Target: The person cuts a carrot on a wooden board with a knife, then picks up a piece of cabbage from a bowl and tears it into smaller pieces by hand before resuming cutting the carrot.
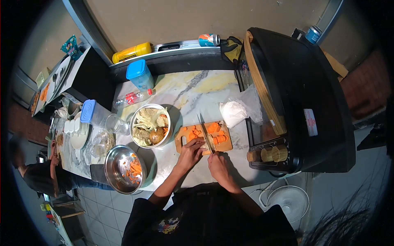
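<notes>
On the marble counter lies a wooden cutting board with orange carrot pieces on it. My right hand is closed round the handle of a knife, whose blade points away from me across the board. My left hand rests on the board's near left part, fingers bent together against a pale piece beside the blade; the piece is mostly hidden. Left of the board stands a white tub holding cabbage leaves and a brown round item. Nearer me, a steel bowl contains orange shavings.
A black oven stands at the right, with a plastic bag of white powder beside it. Behind the tub are a plastic bottle and a blue-lidded container. Another person stands at the far left.
</notes>
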Available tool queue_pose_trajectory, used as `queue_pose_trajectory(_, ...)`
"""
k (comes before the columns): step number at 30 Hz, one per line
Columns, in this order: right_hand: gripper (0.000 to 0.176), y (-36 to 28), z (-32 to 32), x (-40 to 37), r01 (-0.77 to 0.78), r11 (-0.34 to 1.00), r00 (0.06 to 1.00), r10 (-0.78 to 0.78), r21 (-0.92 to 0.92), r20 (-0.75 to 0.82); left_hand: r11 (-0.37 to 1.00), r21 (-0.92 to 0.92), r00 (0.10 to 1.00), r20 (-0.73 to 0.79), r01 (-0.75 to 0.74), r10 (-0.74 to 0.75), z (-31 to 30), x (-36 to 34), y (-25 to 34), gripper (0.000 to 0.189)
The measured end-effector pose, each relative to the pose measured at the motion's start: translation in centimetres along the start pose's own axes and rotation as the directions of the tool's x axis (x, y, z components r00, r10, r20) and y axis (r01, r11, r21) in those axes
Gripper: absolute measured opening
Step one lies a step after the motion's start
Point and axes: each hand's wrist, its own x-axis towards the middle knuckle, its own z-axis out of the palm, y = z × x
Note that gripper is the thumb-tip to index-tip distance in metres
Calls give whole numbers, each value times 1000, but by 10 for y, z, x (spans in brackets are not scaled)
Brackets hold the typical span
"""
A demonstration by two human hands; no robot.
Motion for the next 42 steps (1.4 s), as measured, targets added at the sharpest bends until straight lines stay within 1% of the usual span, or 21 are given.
queue_pose_trajectory(2,27,2,2,1,22,1000,999,-22,-8,-25,1000,3,1000,-7,-4,4,1,-1,-4,26)
queue_pose_trajectory(4,27,2,0,2,-3,999,1000,2,38,15,1000,-2,1000,-18,-9,9,0,0,-4,25)
queue_pose_trajectory(9,28,0,-5,-1,-14,999,999,12,38,43,1000,17,1000,-20,-5,5,-4,1,1,25)
queue_pose_trajectory(11,29,-2,-7,-3,-9,1000,999,7,30,47,998,18,998,0,58,-58,-5,0,2,24)
queue_pose_trajectory(12,29,-4,-10,-5,-2,1000,999,2,4,54,998,18,998,1,61,-61,-4,-1,0,24)
queue_pose_trajectory(14,29,-4,-10,-5,4,1000,998,-3,-22,65,998,57,1000,-3,-25,25,-3,-2,-9,24)
queue_pose_trajectory(15,29,-4,-9,-5,-5,1000,998,7,-30,64,998,56,1000,-1,-23,23,-6,-1,-6,24)
queue_pose_trajectory(17,28,-3,-9,-6,-20,999,998,23,-38,64,998,41,999,-11,45,-44,-11,3,2,25)
queue_pose_trajectory(19,28,-4,-10,-5,-31,1000,997,31,1,74,999,22,999,6,36,-36,-14,4,-1,25)
queue_pose_trajectory(23,28,-3,-7,-5,-44,999,995,44,0,88,1000,-10,998,53,25,-25,-12,4,-4,25)
queue_pose_trajectory(27,28,-2,-8,-5,-29,999,996,25,41,83,1000,-22,1000,31,-3,4,-3,2,-6,24)
queue_pose_trajectory(30,29,-4,-9,-6,-47,997,995,41,68,93,998,-39,999,36,40,-39,-4,4,-3,24)
queue_pose_trajectory(31,29,-5,-9,-5,-61,994,994,53,91,95,999,-38,999,33,22,-20,-4,4,-3,24)
queue_pose_trajectory(33,28,-5,-9,-4,-47,996,995,40,79,96,999,-36,1000,30,5,-4,-5,4,-2,25)
queue_pose_trajectory(36,27,-3,-7,-4,-31,998,996,26,61,83,998,-56,998,40,44,-41,-4,2,0,25)
queue_pose_trajectory(38,27,-3,-5,-4,-25,998,997,21,58,72,992,-70,992,81,102,-96,-5,1,0,29)
queue_pose_trajectory(39,27,-4,-7,-4,-31,998,997,26,57,78,992,-70,992,82,103,-97,-5,1,0,29)
queue_pose_trajectory(41,27,-4,-7,-4,-37,998,996,32,56,83,998,-57,1000,18,22,-21,-3,2,0,26)
queue_pose_trajectory(42,27,-3,-6,-4,-29,999,997,25,41,80,998,-57,1000,18,23,-22,-3,2,1,26)
